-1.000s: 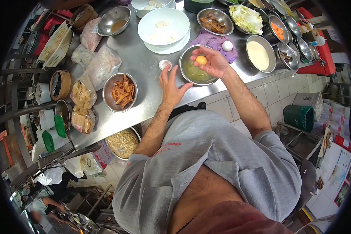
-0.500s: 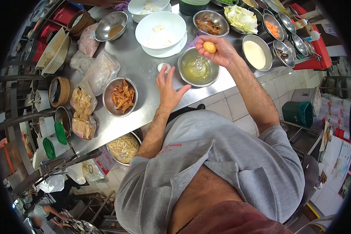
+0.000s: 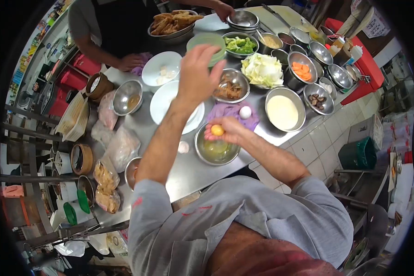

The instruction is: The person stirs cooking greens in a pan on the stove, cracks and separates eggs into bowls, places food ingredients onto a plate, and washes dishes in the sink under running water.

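Note:
My right hand (image 3: 231, 130) cups an egg yolk (image 3: 217, 130) in its curled fingers, over a steel bowl (image 3: 202, 154) that holds clear egg white (image 3: 217, 149). My left hand (image 3: 197, 76), slightly blurred, is raised with fingers stretched out and nothing visible in it. It hangs over the white bowls and partly covers a pale green tub (image 3: 206, 42). A whole white egg (image 3: 245, 112) lies on a purple cloth (image 3: 227, 110) behind the steel bowl. To the bowl's left, a piece of eggshell (image 3: 183, 146) lies on the steel table (image 3: 168, 158).
Across the table stands another person (image 3: 119, 32), one hand by a cloth, the other at stacked steel bowls (image 3: 243, 19). Cabbage (image 3: 262, 70), creamy liquid (image 3: 282, 112), carrots (image 3: 301, 70) and mushrooms (image 3: 317, 101) fill containers on the right. Bagged food (image 3: 123, 146) lies left.
My left hand has moved from beside the eggshell up and forward across the table. My right hand still holds the yolk, now lower over the bowl. The view has tilted up, showing the other person.

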`<state>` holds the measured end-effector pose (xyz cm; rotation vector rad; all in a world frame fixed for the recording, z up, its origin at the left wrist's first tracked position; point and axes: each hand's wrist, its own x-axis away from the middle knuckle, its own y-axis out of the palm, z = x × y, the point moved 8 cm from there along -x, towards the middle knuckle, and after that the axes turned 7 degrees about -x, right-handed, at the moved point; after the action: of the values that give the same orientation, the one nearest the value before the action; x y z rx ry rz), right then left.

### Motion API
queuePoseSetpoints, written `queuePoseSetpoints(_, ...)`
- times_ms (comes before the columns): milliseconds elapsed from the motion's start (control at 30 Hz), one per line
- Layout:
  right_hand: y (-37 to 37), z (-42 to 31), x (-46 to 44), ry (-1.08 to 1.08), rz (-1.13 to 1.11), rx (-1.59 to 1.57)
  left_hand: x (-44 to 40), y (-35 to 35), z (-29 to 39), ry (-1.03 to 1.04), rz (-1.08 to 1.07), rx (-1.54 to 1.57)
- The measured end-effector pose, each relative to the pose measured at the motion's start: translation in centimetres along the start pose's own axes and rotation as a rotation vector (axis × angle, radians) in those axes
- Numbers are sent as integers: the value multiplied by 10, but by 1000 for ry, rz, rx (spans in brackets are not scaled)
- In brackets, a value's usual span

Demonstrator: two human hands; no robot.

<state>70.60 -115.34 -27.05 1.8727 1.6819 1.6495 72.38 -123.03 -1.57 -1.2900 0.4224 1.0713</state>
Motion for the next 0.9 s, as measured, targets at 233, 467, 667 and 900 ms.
queuePoseSetpoints(233, -23, 2, -13, 144, -155, 24, -128, 231, -67, -160, -509, -239)
queuePoseSetpoints(467, -22, 3, -9, 62, -221, 82, -142, 373, -139, -467, -735, -256)
queuePoseSetpoints(667, -5, -32, 29, 82, -249, -102, -134, 420, -162, -611, -828, -230)
queuePoseSetpoints(900, -20, -11, 7, 135, -278, -3, -145, 422, -170, -484, -803, -372)
